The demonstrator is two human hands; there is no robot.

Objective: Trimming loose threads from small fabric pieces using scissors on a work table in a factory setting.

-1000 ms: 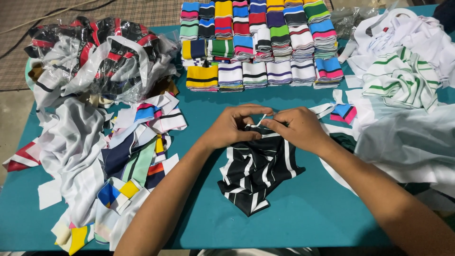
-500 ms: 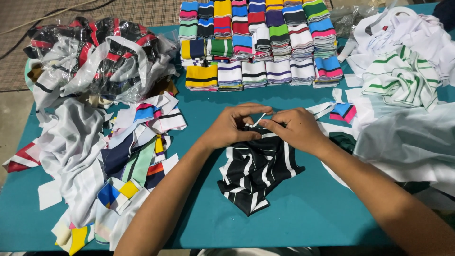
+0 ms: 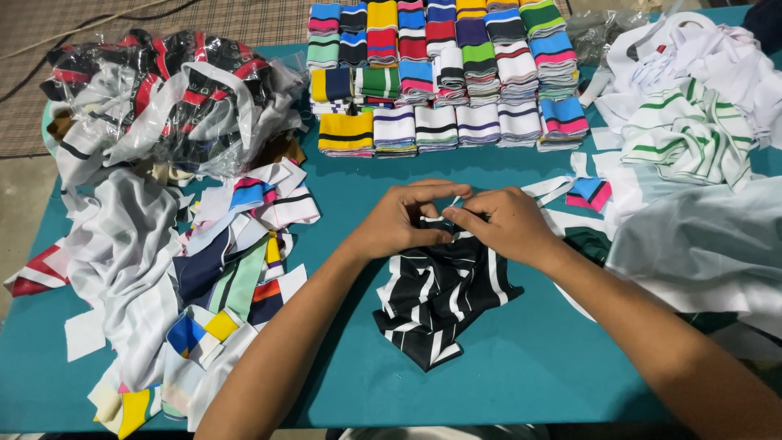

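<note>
A bundle of black knit pieces with white stripes [image 3: 440, 297] lies on the teal table [image 3: 521, 367] in front of me. My left hand [image 3: 399, 222] and my right hand [image 3: 501, 224] meet over its top end, fingers pinched together on the bundle. A thin white tie [image 3: 453, 201] sticks up between the fingertips of both hands. The top of the bundle is hidden under my hands.
Neat stacks of striped knit collars [image 3: 440, 77] in many colours fill the far middle. A loose heap of mixed pieces [image 3: 220, 277] and plastic-bagged red-black ones [image 3: 171, 98] lie left. White and green-striped fabric [image 3: 692, 138] piles up on the right.
The hands stay at the bundle's top; the fingers have worked closer together and the white tie end between them looks shorter.
</note>
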